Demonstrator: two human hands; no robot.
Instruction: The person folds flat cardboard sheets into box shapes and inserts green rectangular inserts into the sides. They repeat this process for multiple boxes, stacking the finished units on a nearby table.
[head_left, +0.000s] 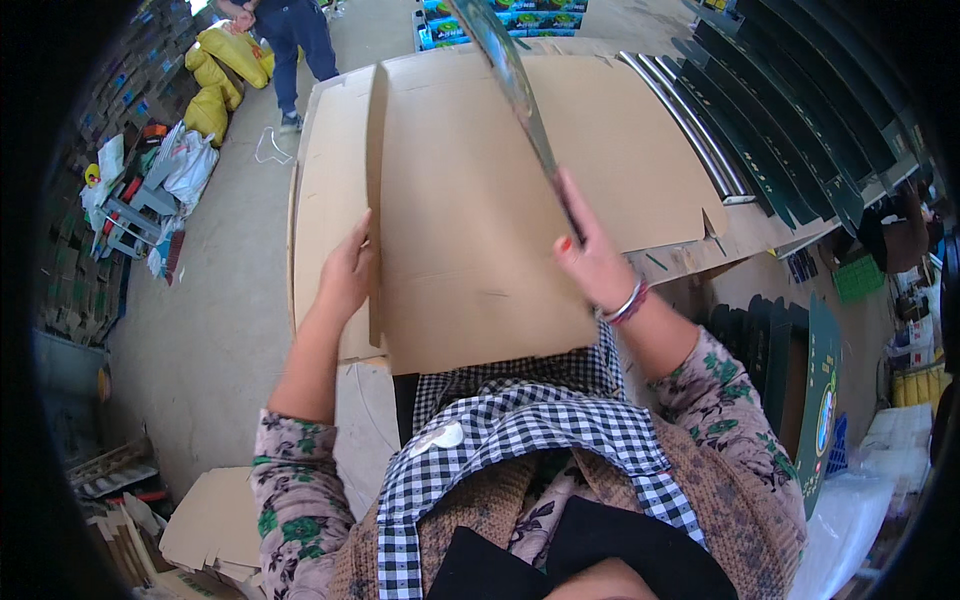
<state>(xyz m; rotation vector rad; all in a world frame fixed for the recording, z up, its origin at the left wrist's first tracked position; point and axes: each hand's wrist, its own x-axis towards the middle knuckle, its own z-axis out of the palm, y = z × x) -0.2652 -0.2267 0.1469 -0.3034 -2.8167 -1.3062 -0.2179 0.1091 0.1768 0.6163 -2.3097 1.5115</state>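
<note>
A large brown cardboard sheet (470,210) is in front of me, tilted over the table, with both its long side flaps bent up. The left flap (375,170) stands nearly upright, and my left hand (345,272) is closed on its near part. My right hand (597,258) grips the right flap (515,85), with the thumb on the inner side and the fingers mostly hidden behind it. This flap leans inward, blurred by motion, and shows a dark printed outer face. Under the sheet, more flat brown cardboard (640,150) covers the table.
Dark green cardboard pieces (770,110) stand in rows at the right, beside shiny metal tubes (690,125). Printed boxes (540,15) are stacked beyond the table. A person (295,45) stands at the far left near yellow sacks (215,85). Cut cardboard (215,515) lies at the lower left.
</note>
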